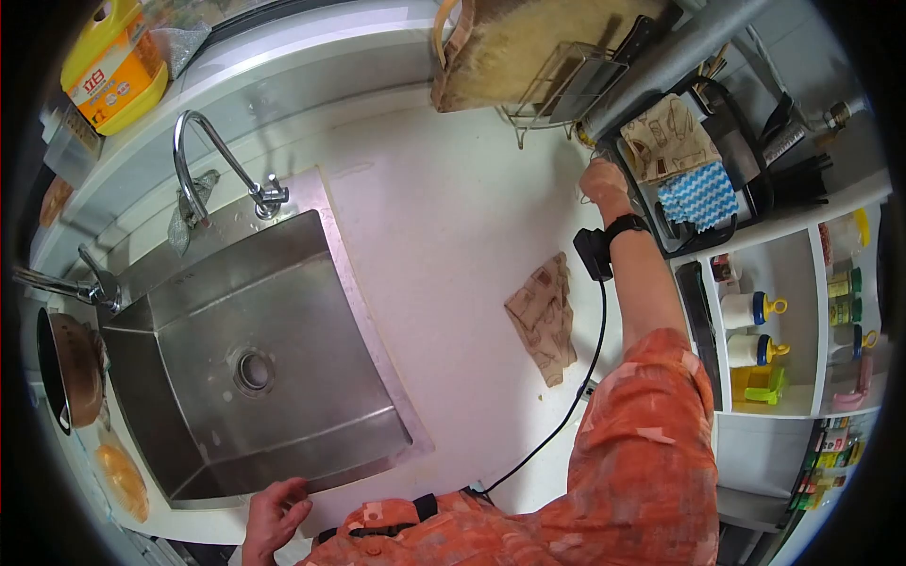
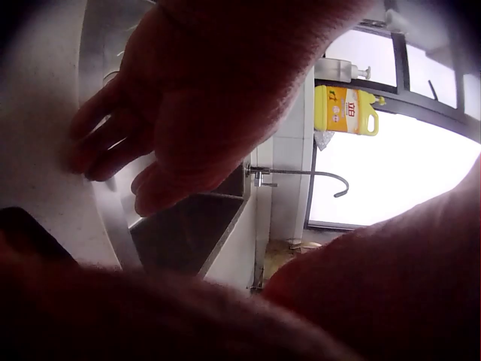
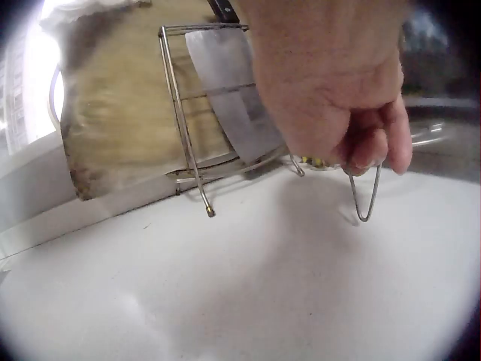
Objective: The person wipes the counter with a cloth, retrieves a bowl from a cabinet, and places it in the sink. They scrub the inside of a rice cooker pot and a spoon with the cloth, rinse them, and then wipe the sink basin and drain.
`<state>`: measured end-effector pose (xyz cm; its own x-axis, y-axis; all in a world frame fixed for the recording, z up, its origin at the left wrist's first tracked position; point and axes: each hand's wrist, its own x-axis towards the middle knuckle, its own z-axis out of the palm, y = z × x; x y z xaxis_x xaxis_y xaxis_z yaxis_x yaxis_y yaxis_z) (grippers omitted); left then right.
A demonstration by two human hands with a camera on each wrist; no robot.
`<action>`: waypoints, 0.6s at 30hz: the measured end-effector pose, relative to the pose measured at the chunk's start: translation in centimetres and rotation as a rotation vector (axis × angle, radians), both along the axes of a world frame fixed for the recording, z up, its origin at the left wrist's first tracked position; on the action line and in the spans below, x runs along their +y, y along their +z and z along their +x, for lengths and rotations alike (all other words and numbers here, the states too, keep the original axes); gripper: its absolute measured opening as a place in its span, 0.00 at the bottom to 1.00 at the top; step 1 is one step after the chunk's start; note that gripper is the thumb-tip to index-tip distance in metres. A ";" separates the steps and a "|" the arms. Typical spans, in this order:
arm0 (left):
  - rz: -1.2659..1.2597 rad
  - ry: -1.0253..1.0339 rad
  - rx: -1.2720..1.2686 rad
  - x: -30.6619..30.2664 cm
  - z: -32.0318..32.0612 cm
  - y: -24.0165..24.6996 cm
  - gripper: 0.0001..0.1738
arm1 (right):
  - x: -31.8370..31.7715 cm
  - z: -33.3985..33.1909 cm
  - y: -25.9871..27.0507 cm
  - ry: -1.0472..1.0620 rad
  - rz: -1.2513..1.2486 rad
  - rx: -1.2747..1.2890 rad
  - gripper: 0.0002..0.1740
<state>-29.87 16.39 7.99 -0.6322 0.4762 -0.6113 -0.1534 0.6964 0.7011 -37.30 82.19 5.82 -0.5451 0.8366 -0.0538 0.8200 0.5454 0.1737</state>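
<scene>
Over the counter's back right, my right hand pinches a thin bent metal wire. A narrow loop of it sticks out below the curled fingers in the right wrist view; the rest is hidden in the hand. Just left of that hand stands a wire rack holding a cleaver. My left hand hangs at the front edge of the steel sink, fingers loosely bent and holding nothing. A crumpled brown patterned cloth lies on the counter, nearer to me than the right hand.
A thick round chopping board leans at the back. Right of my hand, a black rack carries a brown cloth and a blue-white cloth. A curved faucet rises behind the sink. A black cable crosses the counter.
</scene>
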 end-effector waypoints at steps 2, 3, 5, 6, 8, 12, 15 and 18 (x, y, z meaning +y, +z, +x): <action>-0.002 -0.005 -0.009 0.4 -0.3 0.4 0.18 | 0.9 -0.6 0.1 -0.040 -0.112 -0.010 0.18; -0.008 -0.005 -0.002 0.8 -0.5 0.8 0.18 | 1.5 -0.8 0.0 -0.079 -0.222 -0.020 0.20; -0.017 -0.005 0.008 0.7 -0.8 0.7 0.18 | 2.4 -1.2 -0.8 -0.126 -0.234 0.040 0.20; -0.037 -0.036 -0.046 0.1 -0.7 0.3 0.19 | 2.4 -1.3 -1.0 -0.172 -0.243 0.096 0.20; -0.059 -0.065 -0.101 -0.5 -0.6 -0.1 0.20 | 2.7 -1.2 -1.1 -0.184 -0.218 0.108 0.21; -0.083 -0.029 -0.128 -0.4 -0.8 -0.4 0.20 | 3.1 -1.4 -0.8 -0.223 -0.175 0.112 0.21; -0.062 -0.016 -0.138 -0.3 -1.0 -0.5 0.20 | 3.5 -1.6 -0.7 -0.189 -0.138 0.091 0.20; -0.053 -0.015 -0.148 -0.5 -1.0 -0.8 0.20 | 3.7 -1.8 -0.5 -0.176 -0.144 0.077 0.19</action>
